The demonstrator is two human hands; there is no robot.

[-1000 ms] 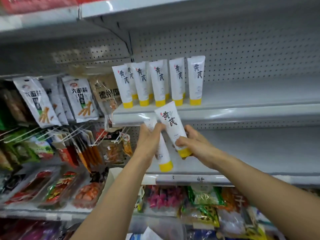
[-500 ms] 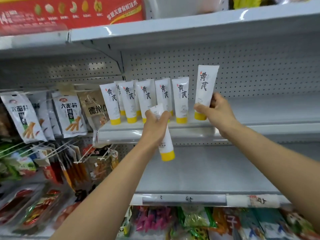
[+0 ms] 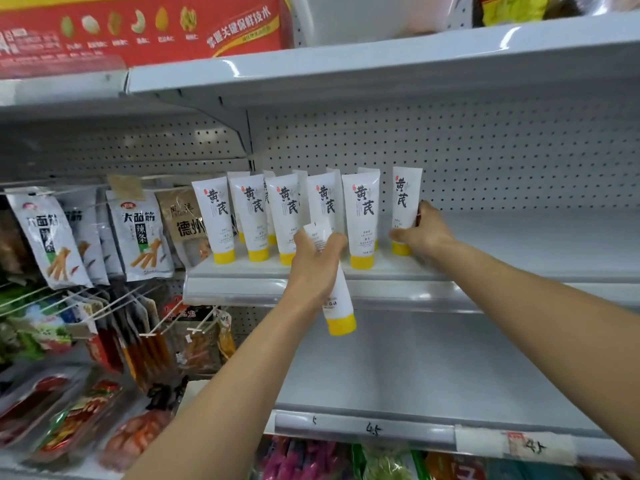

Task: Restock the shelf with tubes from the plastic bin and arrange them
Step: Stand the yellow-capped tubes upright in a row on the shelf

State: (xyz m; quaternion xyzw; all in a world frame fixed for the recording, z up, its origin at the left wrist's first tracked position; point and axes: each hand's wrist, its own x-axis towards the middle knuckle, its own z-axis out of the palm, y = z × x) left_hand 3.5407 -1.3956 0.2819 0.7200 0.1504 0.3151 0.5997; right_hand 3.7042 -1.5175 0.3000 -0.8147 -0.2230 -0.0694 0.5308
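Several white tubes with yellow caps (image 3: 362, 216) stand cap-down in a row on the grey shelf (image 3: 519, 268). My right hand (image 3: 420, 233) grips one more tube (image 3: 406, 199) at the right end of the row, its cap on the shelf. My left hand (image 3: 313, 268) holds another tube (image 3: 341, 299) in front of the shelf edge, cap pointing down. The plastic bin is out of view.
Bare shelf stretches to the right of the row, and the shelf below (image 3: 433, 368) holds nothing. Hanging snack packets (image 3: 142, 233) fill the pegs on the left. A red box (image 3: 138, 29) sits on the top shelf. More packets lie at the bottom.
My right hand has lowered its tube from mid-air onto the shelf at the row's right end. My left hand stays in front of the shelf with its tube.
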